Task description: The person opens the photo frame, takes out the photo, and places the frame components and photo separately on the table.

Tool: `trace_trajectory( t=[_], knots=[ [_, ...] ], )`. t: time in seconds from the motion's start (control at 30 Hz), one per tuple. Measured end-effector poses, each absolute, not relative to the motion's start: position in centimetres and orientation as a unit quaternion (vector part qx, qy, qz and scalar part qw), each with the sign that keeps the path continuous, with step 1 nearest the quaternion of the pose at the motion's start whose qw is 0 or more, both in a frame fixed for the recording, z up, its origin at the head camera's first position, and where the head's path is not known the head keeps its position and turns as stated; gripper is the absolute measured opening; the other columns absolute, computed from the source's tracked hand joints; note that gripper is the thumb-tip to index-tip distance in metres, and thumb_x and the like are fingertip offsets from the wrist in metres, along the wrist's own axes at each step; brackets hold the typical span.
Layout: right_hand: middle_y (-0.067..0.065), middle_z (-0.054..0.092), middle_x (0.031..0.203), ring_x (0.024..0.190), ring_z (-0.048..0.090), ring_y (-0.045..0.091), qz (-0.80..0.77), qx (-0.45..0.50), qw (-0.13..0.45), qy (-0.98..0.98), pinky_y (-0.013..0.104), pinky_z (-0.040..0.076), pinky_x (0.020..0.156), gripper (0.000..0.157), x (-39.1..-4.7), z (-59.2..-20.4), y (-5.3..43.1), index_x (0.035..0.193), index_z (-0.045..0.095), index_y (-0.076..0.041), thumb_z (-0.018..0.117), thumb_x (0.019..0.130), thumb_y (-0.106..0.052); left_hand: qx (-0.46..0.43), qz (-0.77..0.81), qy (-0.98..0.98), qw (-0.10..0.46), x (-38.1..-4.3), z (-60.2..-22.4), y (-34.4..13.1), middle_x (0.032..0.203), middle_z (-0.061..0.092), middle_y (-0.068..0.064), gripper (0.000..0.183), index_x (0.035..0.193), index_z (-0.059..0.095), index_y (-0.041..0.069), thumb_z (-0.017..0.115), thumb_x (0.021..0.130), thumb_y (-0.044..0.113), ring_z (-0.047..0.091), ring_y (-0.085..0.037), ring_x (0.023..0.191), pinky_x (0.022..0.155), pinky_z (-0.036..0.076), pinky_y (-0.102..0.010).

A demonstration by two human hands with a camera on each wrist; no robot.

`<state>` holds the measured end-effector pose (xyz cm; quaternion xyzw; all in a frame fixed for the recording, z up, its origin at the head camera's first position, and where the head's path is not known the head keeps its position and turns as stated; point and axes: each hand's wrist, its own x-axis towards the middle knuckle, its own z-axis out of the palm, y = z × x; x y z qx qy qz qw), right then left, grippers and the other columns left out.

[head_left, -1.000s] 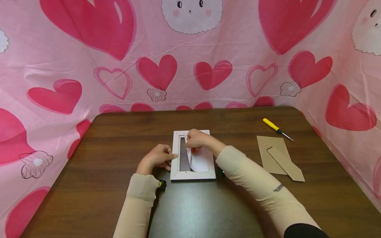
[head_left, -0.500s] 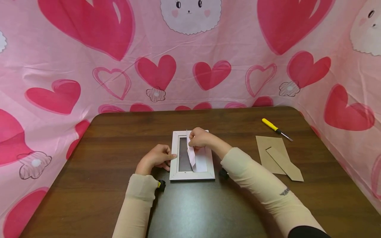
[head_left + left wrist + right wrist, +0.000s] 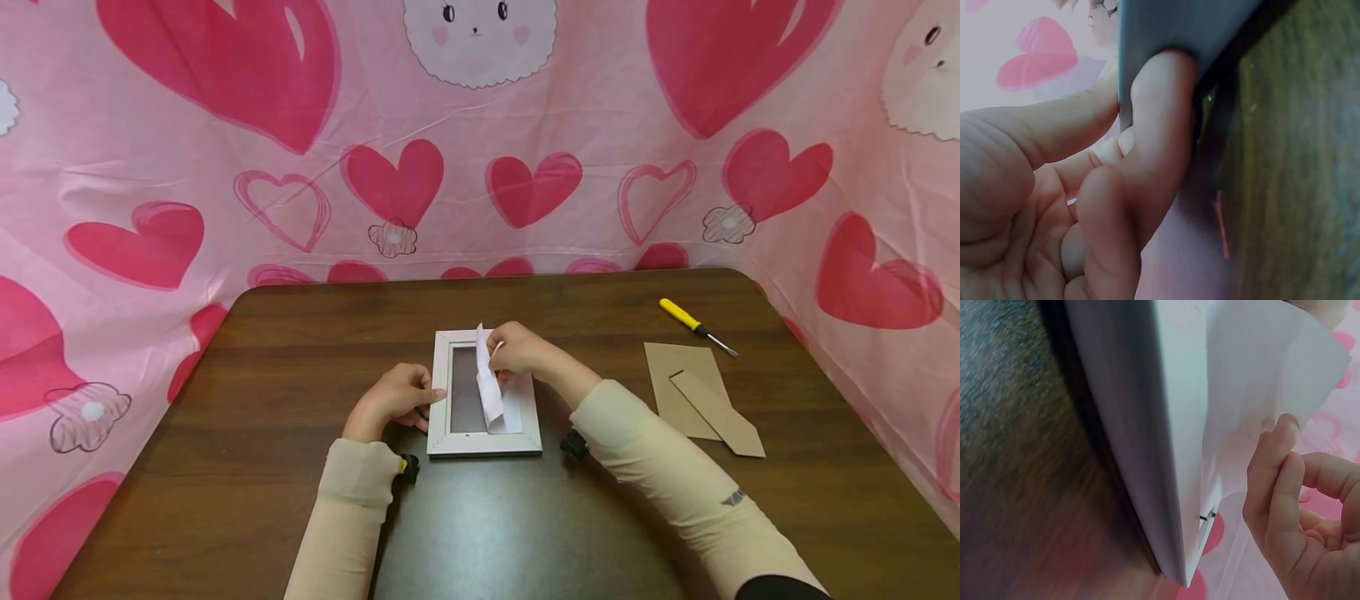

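A white picture frame (image 3: 486, 445) lies on the table with its back side up. My left hand (image 3: 397, 394) grips its left edge, thumb on top; in the left wrist view a finger (image 3: 1163, 106) presses against the frame's side. Inside the opening, a grey pane (image 3: 467, 392) shows at the left. A white sheet of paper (image 3: 490, 398) stands half lifted out of the opening, its left part curled up. My right hand (image 3: 517, 350) holds the lifted sheet by its edge with curled fingers; the right wrist view shows fingertips (image 3: 1286, 425) against the paper (image 3: 1260, 375).
To the right lies a brown backing board (image 3: 678, 358) with a stand leg (image 3: 720, 414) angled across it. Behind that is a screwdriver (image 3: 681, 314) with a yellow handle. A pink heart-patterned cloth (image 3: 465, 108) hangs behind the table (image 3: 315, 333).
My right hand has moved a little to the right, drawing the paper's left edge up and over, so more of the grey pane shows. My left hand stays on the frame.
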<state>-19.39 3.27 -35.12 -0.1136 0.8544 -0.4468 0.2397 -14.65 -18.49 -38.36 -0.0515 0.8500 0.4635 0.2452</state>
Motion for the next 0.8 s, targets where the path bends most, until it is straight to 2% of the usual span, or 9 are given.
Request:
trace_trajectory(
  t=[0.1, 0.3, 0.63, 0.8],
  knots=[
    [0.007, 0.055, 0.07, 0.051, 0.057, 0.011, -0.451, -0.113, 0.241, 0.852, 0.023, 0.053, 0.054, 0.004, -19.3, -34.9, 3.6, 0.083, 0.06, 0.007, 0.058, 0.081, 0.011, -0.048, 0.46, 0.852, 0.244, -14.5, -38.3, -18.5, 0.068, 0.059, -0.011, 0.026, 0.081, 0.051, 0.004, 0.072, 0.091, 0.016, 0.061, -0.016, 0.046, 0.05, 0.054, -0.027],
    [0.008, 0.056, 0.071, 0.052, 0.058, 0.011, -0.48, -0.115, 0.245, 0.834, 0.028, 0.057, 0.059, 0.01, -19.2, -34.8, 4.4, 0.093, 0.059, 0.011, 0.057, 0.084, 0.011, -0.044, 0.457, 0.855, 0.241, -14.4, -38.1, -18.6, 0.068, 0.059, -0.011, 0.026, 0.081, 0.051, 0.004, 0.072, 0.092, 0.017, 0.062, -0.016, 0.046, 0.049, 0.053, -0.026],
    [0.008, 0.062, 0.073, 0.054, 0.059, 0.011, -0.529, -0.112, 0.255, 0.802, 0.022, 0.053, 0.056, 0.016, -19.0, -34.2, 6.1, 0.102, 0.057, 0.013, 0.054, 0.086, 0.01, -0.04, 0.464, 0.85, 0.245, -14.5, -38.3, -18.7, 0.068, 0.059, -0.01, 0.026, 0.082, 0.051, 0.004, 0.071, 0.093, 0.017, 0.062, -0.014, 0.047, 0.048, 0.051, -0.024],
    [0.001, 0.062, 0.068, 0.053, 0.059, 0.009, -0.549, -0.111, 0.257, 0.788, 0.021, 0.052, 0.057, 0.019, -18.9, -34.1, 6.9, 0.107, 0.054, 0.014, 0.056, 0.088, 0.008, -0.038, 0.468, 0.848, 0.246, -14.6, -38.5, -18.8, 0.067, 0.059, -0.01, 0.026, 0.081, 0.051, 0.005, 0.071, 0.092, 0.018, 0.062, -0.014, 0.046, 0.047, 0.05, -0.024]
  ],
)
